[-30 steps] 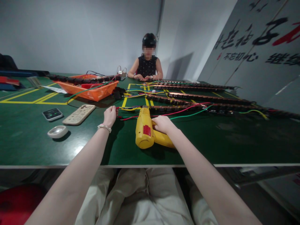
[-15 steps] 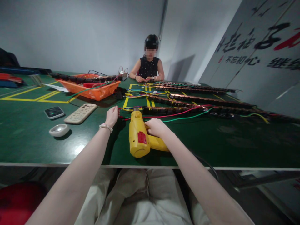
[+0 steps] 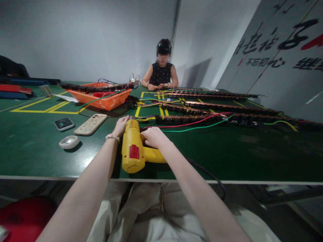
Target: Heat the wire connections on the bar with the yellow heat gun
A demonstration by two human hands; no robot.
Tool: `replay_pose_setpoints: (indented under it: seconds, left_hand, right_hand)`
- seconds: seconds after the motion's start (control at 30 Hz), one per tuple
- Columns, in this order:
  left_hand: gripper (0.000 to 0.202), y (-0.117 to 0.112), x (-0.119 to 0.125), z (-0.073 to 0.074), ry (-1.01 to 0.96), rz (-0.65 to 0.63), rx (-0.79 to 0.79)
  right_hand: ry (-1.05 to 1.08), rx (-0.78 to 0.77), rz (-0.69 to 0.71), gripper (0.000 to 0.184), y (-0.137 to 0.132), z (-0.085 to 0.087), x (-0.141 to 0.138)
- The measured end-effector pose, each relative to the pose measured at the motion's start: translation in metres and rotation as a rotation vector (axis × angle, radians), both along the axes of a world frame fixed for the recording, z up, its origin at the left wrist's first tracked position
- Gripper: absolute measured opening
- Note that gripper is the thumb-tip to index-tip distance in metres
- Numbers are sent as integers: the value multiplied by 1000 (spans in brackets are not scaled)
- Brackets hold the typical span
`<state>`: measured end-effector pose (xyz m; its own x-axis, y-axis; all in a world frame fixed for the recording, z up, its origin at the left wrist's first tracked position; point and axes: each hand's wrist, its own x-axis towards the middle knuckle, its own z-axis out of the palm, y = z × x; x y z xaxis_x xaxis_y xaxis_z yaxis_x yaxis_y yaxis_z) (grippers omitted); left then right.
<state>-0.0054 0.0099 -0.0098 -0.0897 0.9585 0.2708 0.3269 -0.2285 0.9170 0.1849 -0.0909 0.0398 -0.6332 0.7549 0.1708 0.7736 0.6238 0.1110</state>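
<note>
A yellow heat gun [image 3: 131,139] is gripped in my right hand [image 3: 152,137], with the fingers wrapped round its handle near the trigger. Its nozzle points away from me, beside my left hand [image 3: 120,126]. The left fingers are closed on the ends of thin wires, partly hidden behind the gun. Those wires lead right to a black-wrapped wire bundle [image 3: 174,119] lying across the table. A loose red wire [image 3: 185,124] and a green wire [image 3: 202,128] curve along the near side of the bundle.
An orange basket [image 3: 108,102] holds more wrapped bundles. To my left lie a phone in a beige case [image 3: 91,124], a dark-screened device [image 3: 64,124] and a white round dish [image 3: 69,142]. Further bundles [image 3: 227,107] stretch rightward. A person [image 3: 163,72] sits across the table.
My right hand has carried the heat gun leftward, bringing its nozzle from the wires up to my left hand. The view has shifted slightly.
</note>
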Motion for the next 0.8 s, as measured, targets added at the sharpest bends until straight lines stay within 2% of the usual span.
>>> replay_pose_setpoints:
  seconds: [0.13,0.33,0.5,0.63,0.8]
  left_hand:
    - [51,4,-4,-6,5,-56,30]
    - [47,-4,0,-2,40,18,12]
    - [45,-3,2,-2,17,22,42]
    - [42,0,2,-6,-53,14,12]
    - [39,-4,5,-3,-76,52,-38]
  right_hand:
    - [9,-18,30,24,1,-1,3]
    - [6,-31,40,24,3,-4,16]
    - [-11,-45,-29,24,0,-5,38]
    - [-7,-61,-70,25,-1,-4,55]
    - [-24,-76,-159,26,0,-2,74]
